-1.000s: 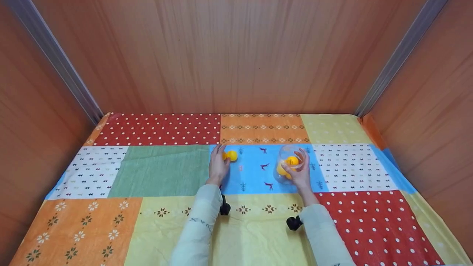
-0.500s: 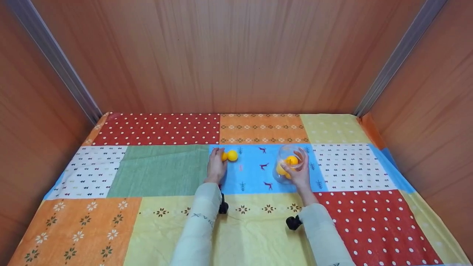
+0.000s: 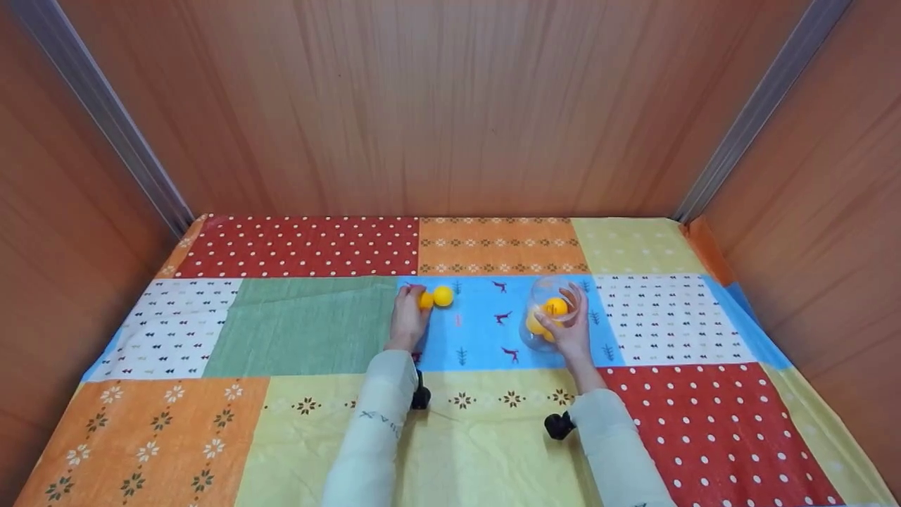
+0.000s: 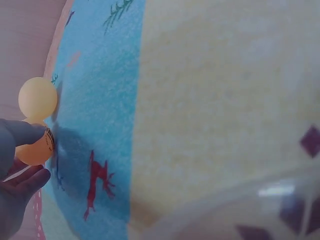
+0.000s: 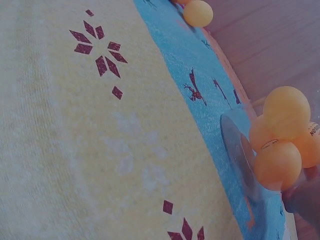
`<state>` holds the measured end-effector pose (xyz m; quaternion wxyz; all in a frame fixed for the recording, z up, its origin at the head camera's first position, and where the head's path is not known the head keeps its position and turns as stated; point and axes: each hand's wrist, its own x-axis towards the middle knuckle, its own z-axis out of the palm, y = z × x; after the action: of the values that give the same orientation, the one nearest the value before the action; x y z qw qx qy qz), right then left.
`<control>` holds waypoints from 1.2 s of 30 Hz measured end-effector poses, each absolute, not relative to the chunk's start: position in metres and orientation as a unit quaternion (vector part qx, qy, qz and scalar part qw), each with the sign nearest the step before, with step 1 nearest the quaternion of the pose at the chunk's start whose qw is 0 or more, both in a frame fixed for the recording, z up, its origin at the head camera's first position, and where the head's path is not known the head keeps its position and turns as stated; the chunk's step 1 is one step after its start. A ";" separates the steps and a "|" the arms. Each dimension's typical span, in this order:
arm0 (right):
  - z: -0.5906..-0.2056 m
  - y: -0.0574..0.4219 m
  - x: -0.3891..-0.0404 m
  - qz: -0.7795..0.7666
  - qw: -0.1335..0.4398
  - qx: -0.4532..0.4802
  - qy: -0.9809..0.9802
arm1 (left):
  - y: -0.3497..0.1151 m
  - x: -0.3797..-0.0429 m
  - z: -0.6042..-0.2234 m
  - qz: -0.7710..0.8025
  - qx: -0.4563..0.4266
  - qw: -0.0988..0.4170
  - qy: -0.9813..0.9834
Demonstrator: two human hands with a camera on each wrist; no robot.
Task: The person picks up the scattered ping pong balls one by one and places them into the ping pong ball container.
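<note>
My left hand [image 3: 407, 320] curls its thumb and fingers around an orange ping-pong ball [image 4: 36, 150]. A second, yellow-orange ping-pong ball [image 3: 443, 296] lies against it on the cloth's blue patch. In the left wrist view the thumb rests on the held ball's upper side, with fingers [image 4: 34, 181] along its lower side. To the right, my right hand [image 3: 574, 334] grips a clear jar [image 3: 538, 287] near its open rim. Several ping-pong balls [image 5: 277, 165] are heaped inside it, seen through its wall. The right wrist view shows only part of the right hand's grip.
A patchwork cloth [image 3: 317, 324] covers the table. A wooden back wall [image 3: 450, 113] and two side walls with metal corner posts enclose it. Blue cloth lies between the loose balls and the jar.
My left hand has shifted slightly left and its fingers have curled in around the nearer ball. The second ball has barely moved. My right hand and the jar stay in place.
</note>
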<state>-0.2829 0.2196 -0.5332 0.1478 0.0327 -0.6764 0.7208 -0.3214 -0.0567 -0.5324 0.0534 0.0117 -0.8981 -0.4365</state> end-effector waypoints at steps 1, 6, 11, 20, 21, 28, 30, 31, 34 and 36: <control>-0.532 0.219 -0.282 0.723 0.146 0.034 -0.675 | -0.057 -0.321 -0.531 -0.436 0.011 0.051 -0.898; -0.521 0.216 -0.276 0.720 0.141 0.034 -0.679 | -0.058 -0.320 -0.522 -0.419 -0.006 0.059 -0.906; -0.518 0.214 -0.273 0.720 0.147 0.041 -0.677 | -0.059 -0.319 -0.510 -0.419 -0.026 0.068 -0.905; -0.533 0.220 -0.283 0.723 0.151 0.034 -0.674 | -0.056 -0.315 -0.492 -0.427 -0.047 0.081 -0.900; -0.534 0.220 -0.283 0.722 0.154 0.036 -0.674 | -0.055 -0.314 -0.490 -0.427 -0.053 0.087 -0.898; -0.536 0.219 -0.282 0.725 0.171 0.061 -0.664 | -0.044 -0.305 -0.476 -0.435 -0.098 0.111 -0.888; -0.535 0.219 -0.282 0.727 0.169 0.061 -0.663 | -0.041 -0.303 -0.472 -0.441 -0.103 0.110 -0.885; -0.535 0.219 -0.282 0.728 0.167 0.061 -0.663 | -0.039 -0.302 -0.471 -0.441 -0.108 0.111 -0.884; -0.535 0.219 -0.281 0.728 0.160 0.057 -0.665 | -0.034 -0.299 -0.468 -0.438 -0.122 0.120 -0.882; -0.534 0.219 -0.281 0.725 0.155 0.053 -0.669 | -0.030 -0.298 -0.466 -0.433 -0.133 0.131 -0.882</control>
<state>-0.2810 0.2189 -0.5345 0.1551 0.0533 -0.6686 0.7253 -0.2977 -0.0300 -0.4664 0.1308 -0.1330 -0.8818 -0.4331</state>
